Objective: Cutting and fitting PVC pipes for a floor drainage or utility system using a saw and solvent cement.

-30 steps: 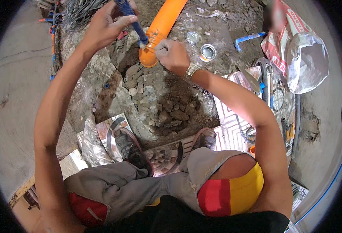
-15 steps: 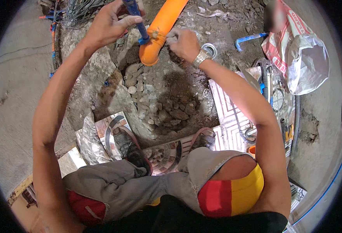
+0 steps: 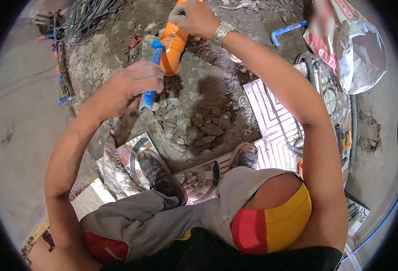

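My left hand (image 3: 140, 82) is wrapped round a short blue pipe (image 3: 157, 55) with a fitting on its far end. The pipe is tilted, and both its ends show beyond my fingers. Just right of it lies the orange pipe (image 3: 173, 50), its bent near end resting on the rubble. My right hand (image 3: 196, 19) is over the farther part of the orange pipe, fingers curled in a pinch. What they hold, if anything, is too small to make out.
Broken stones (image 3: 203, 128) fill a shallow pit before my feet. Patterned tiles (image 3: 271, 108) lie to the right. Farther right are a bent blue pipe (image 3: 288, 32) and a plastic sack (image 3: 361, 56). Tangled cables (image 3: 88, 20) lie at the far left.
My left hand has come nearer with the blue pipe and tilted it, its fitting now on the far end. My right hand has moved farther away and left, over the orange pipe.
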A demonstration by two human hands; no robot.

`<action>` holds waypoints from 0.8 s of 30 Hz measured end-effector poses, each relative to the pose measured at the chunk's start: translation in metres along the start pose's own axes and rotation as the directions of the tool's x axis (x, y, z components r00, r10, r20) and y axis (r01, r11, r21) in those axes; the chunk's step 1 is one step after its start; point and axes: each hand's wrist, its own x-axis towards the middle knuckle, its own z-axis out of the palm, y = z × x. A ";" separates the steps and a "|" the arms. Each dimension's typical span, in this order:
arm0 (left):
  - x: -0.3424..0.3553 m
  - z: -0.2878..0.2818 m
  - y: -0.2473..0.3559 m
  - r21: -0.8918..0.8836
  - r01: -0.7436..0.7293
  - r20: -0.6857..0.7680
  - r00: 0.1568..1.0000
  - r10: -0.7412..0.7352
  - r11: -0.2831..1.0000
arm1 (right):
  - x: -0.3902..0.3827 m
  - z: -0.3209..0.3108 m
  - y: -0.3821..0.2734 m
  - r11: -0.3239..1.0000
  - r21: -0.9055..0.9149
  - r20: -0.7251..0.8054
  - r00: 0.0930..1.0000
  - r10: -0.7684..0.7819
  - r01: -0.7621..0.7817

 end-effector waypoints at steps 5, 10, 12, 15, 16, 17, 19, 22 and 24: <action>-0.004 0.005 0.001 0.006 -0.004 -0.015 1.000 0.004 1.000 | -0.012 -0.009 0.000 0.999 -0.040 0.096 0.995 -0.016 0.020; 0.001 0.006 0.002 0.023 -0.030 -0.011 0.999 0.030 0.999 | -0.020 -0.003 -0.003 0.963 -0.208 0.163 0.977 -0.138 0.171; 0.003 0.003 0.002 -0.009 -0.025 0.009 1.000 0.025 1.000 | -0.016 0.002 -0.007 0.929 -0.270 0.245 0.951 -0.186 0.251; 0.001 0.007 0.002 -0.002 -0.057 -0.020 0.998 0.057 0.998 | -0.008 0.003 -0.017 0.896 -0.366 0.419 0.904 -0.085 0.253; 0.001 0.007 0.001 -0.002 -0.057 -0.018 0.998 0.057 0.998 | -0.008 0.003 -0.017 0.896 -0.365 0.418 0.905 -0.085 0.252; 0.002 0.007 0.000 -0.038 -0.045 -0.035 0.998 0.044 0.998 | -0.009 0.002 -0.016 0.874 -0.386 0.389 0.911 -0.136 0.295; 0.005 0.005 -0.003 -0.072 -0.038 -0.050 0.998 0.035 0.997 | -0.011 0.002 -0.002 0.848 -0.412 0.357 0.915 -0.186 0.333; 0.005 -0.005 -0.008 -0.093 -0.034 -0.209 0.978 0.014 0.995 | -0.023 0.000 0.009 0.897 -0.326 0.239 0.945 -0.225 0.297; 0.003 -0.014 -0.017 -0.108 0.004 -0.265 0.964 -0.033 0.994 | -0.037 0.001 0.007 0.960 -0.233 0.186 0.976 -0.113 0.156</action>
